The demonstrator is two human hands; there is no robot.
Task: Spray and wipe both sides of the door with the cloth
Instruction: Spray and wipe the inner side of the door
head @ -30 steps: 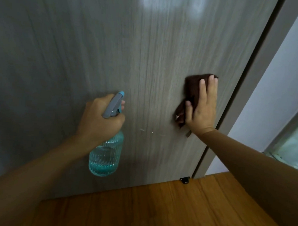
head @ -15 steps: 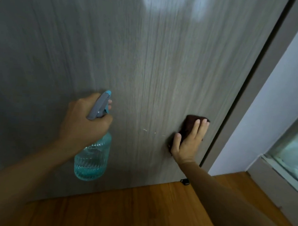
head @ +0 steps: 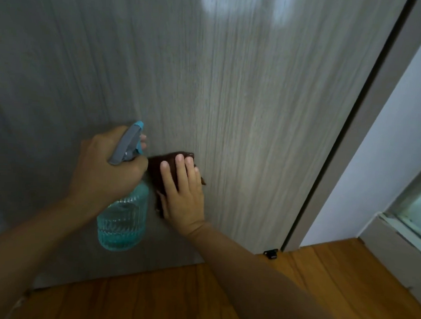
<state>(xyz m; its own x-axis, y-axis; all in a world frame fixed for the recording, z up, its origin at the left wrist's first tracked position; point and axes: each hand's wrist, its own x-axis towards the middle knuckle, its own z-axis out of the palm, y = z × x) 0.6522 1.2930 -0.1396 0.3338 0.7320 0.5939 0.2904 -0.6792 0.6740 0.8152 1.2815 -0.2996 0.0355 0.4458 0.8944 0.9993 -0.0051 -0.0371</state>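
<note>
A grey wood-grain door (head: 242, 100) fills most of the view. My left hand (head: 104, 170) grips the neck of a teal spray bottle (head: 121, 223) with a grey trigger head, held close in front of the door's lower part. Right beside it, my right hand (head: 184, 194) lies flat on a dark brown cloth (head: 159, 172) and presses it against the door. Most of the cloth is hidden under my fingers and palm.
The grey door frame (head: 363, 121) runs down the right, with a pale wall (head: 395, 154) and a window edge (head: 415, 214) beyond it. A small black door stop (head: 270, 254) sits at the door's lower right corner. Wooden floor (head: 199, 299) lies below.
My right hand slid the cloth down the door's right side, then left across it until it sits beside the bottle. My left hand with the bottle shifted a little.
</note>
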